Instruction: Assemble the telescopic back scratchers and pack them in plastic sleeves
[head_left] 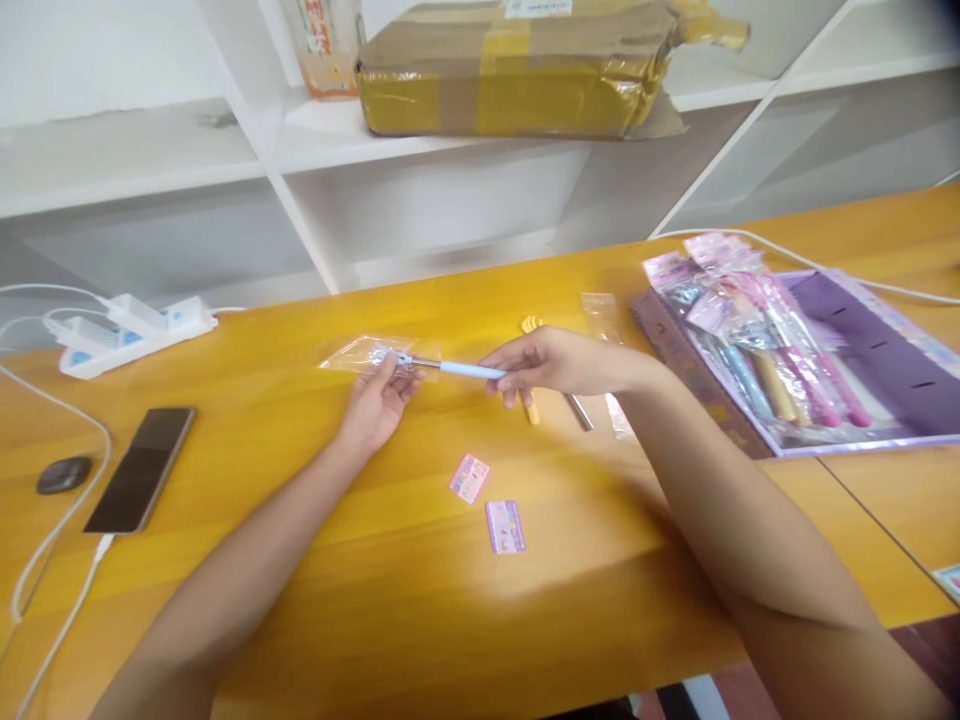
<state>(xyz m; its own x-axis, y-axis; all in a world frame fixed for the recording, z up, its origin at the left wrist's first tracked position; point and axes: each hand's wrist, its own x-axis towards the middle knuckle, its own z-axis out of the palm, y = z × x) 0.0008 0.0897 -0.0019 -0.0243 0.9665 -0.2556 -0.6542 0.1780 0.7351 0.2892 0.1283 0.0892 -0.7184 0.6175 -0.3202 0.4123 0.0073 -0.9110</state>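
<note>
A rod with a light blue handle (471, 370) and a thin metal shaft is held level between both hands. My right hand (544, 362) pinches the handle's end. My left hand (379, 400) closes thumb and fingers around the other end, where a clear plastic sleeve (349, 354) covers or lies against the tip; the tip's shape is blurred. Behind my right hand lies a yellow claw-headed stick (532, 324), partly hidden, beside a metal rod end (581, 412). Nearer me, a pink card (469, 478) and a purple card (506, 527) lie flat on the table.
To the right stands a purple box (892, 350) with several wrapped, coloured-handled items (780, 370). An empty-looking wrapper (604, 318) lies behind my right wrist. A phone (141, 470), cables and a power strip (139, 335) occupy the left. A taped carton (517, 80) sits on the shelf.
</note>
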